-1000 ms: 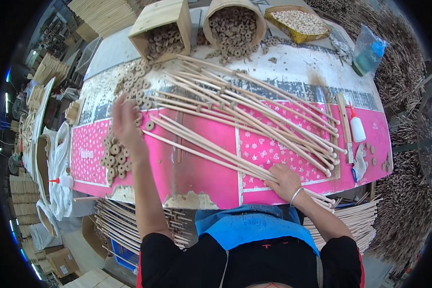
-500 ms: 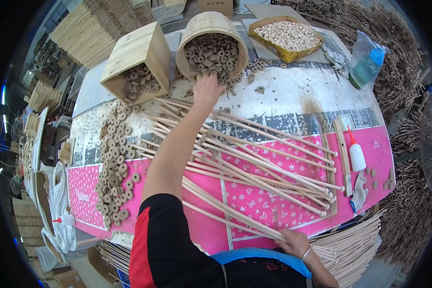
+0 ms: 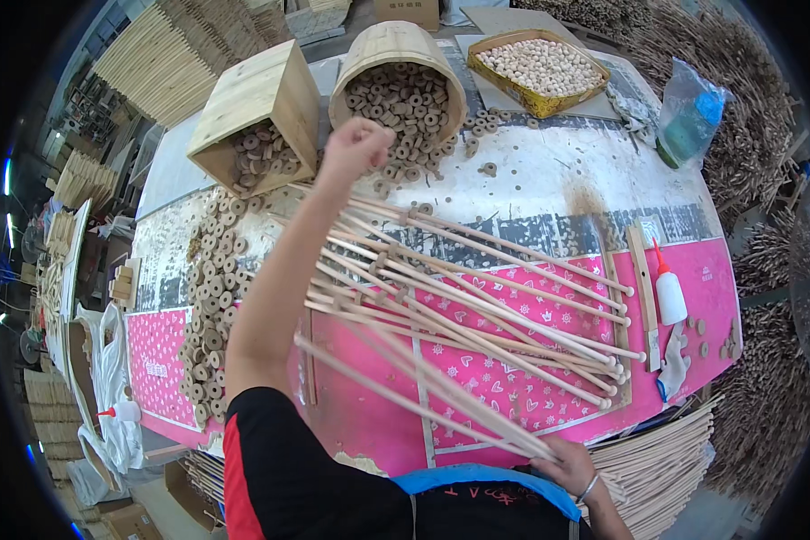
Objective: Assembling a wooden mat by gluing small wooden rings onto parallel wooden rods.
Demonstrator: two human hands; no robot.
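My left hand [image 3: 358, 147] is raised in front of the wooden bucket [image 3: 396, 43], its fingers curled closed; what they hold, if anything, is hidden. The bucket lies on its side, with small holed wooden discs [image 3: 414, 99] spilling out of its mouth. Low on the right, my right hand [image 3: 567, 466] grips a few thin wooden rods [image 3: 441, 403], which slant up and left over the pink cover. Beyond them lies a loose bundle of pale rods [image 3: 513, 310] with round knobs at the right ends; some carry discs along their length.
A tilted wooden box [image 3: 252, 112] of discs stands left of the bucket. Many discs [image 3: 211, 306] lie scattered at left. A yellow tray [image 3: 540, 76] holds pale wooden beads. A glue bottle [image 3: 669, 292], a wooden strip [image 3: 643, 292] and a bagged green bottle [image 3: 688, 130] are at right.
My left hand has come out of the bucket's mouth and moved slightly up and left, now closed. The rods in my right hand have swung a little; the hand has shifted slightly right and down.
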